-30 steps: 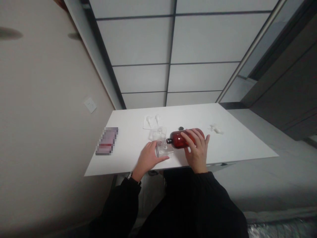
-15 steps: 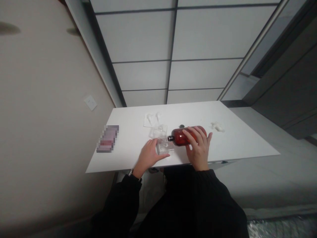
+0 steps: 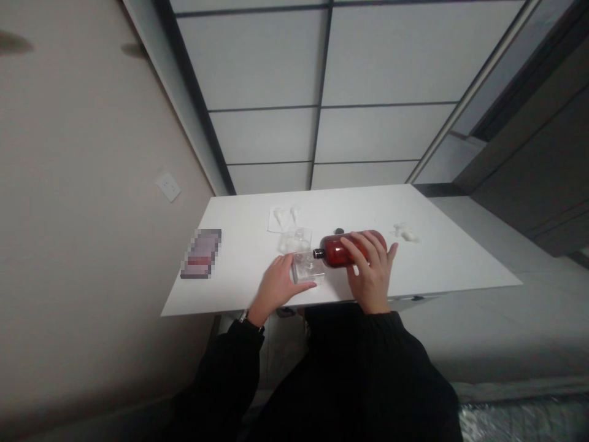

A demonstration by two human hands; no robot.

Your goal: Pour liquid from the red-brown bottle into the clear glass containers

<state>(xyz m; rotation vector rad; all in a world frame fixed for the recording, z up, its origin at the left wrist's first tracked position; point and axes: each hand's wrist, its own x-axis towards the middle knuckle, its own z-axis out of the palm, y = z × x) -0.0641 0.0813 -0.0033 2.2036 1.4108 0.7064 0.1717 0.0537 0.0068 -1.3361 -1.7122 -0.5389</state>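
My right hand (image 3: 370, 273) grips a reddish-brown bottle (image 3: 335, 252), which lies tipped over with its dark neck pointing left. Under the mouth of the bottle is a clear square glass container (image 3: 307, 270). My left hand (image 3: 278, 279) holds that container from its left side, thumb along the near edge and fingers at the far edge. Whether liquid runs from the bottle is too small to make out. Just behind it stands a second clear container (image 3: 297, 238). A small black cap (image 3: 339, 231) lies beyond the bottle.
Two whitish, funnel-like pieces (image 3: 280, 216) lie on a white sheet at the back of the white table (image 3: 230, 288). Crumpled clear plastic or tissue (image 3: 405, 232) is on the right. A blurred-out flat object (image 3: 201, 253) sits near the left edge, by the wall.
The view has shifted slightly. Both hands, the tipped bottle and the glass container keep nearly the same positions relative to each other.
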